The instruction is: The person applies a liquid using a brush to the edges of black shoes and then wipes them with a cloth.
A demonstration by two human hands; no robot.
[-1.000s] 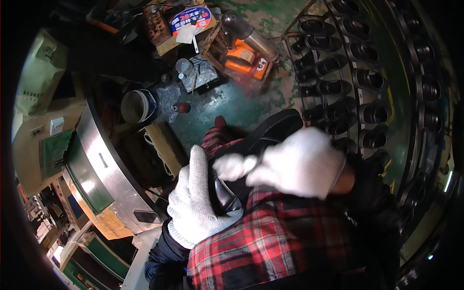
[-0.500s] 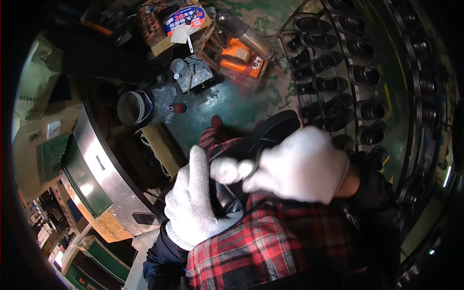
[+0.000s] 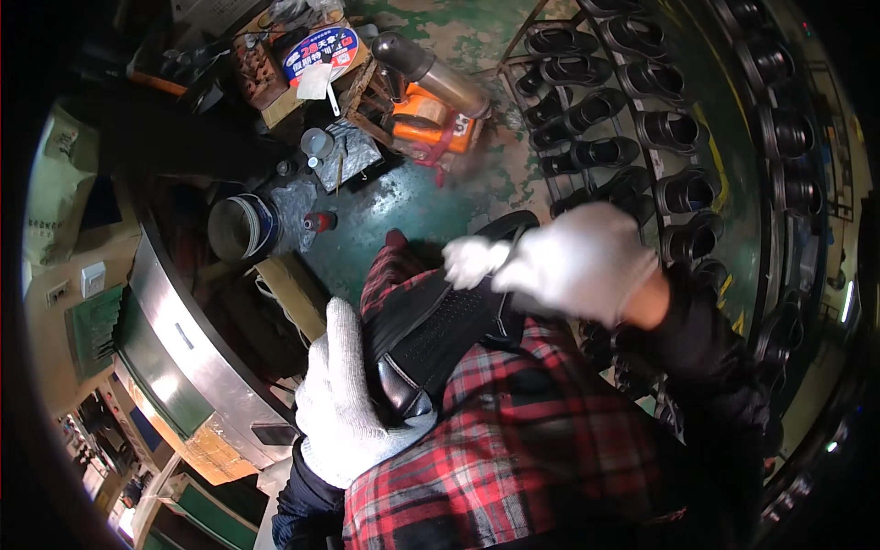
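A black shoe [image 3: 440, 335] lies slanted across my lap, its shiny heel part toward me and its toe pointing up and right. My left hand [image 3: 339, 403], in a white knit glove, cups the heel end, with one finger stretched along the shoe's side. Over the front part of the shoe is my right hand [image 3: 582, 266], also white-gloved and blurred by motion. Its fingers are closed on a soft white wad [image 3: 477, 259] that looks like cloth. The hand and wad hide part of the shoe's upper and toe.
Racks of black shoes [image 3: 674, 131] stand close on my right. To the left is a metal-edged bench [image 3: 183, 321]. Ahead on the floor are a bucket [image 3: 243, 227], a red bottle [image 3: 319, 221], an orange machine [image 3: 431, 119] and a low box with a cup [image 3: 317, 142].
My right hand and the white wad have moved up and away from the heel toward the toe, uncovering the shoe's middle. My left hand keeps its hold, shifted slightly down and left.
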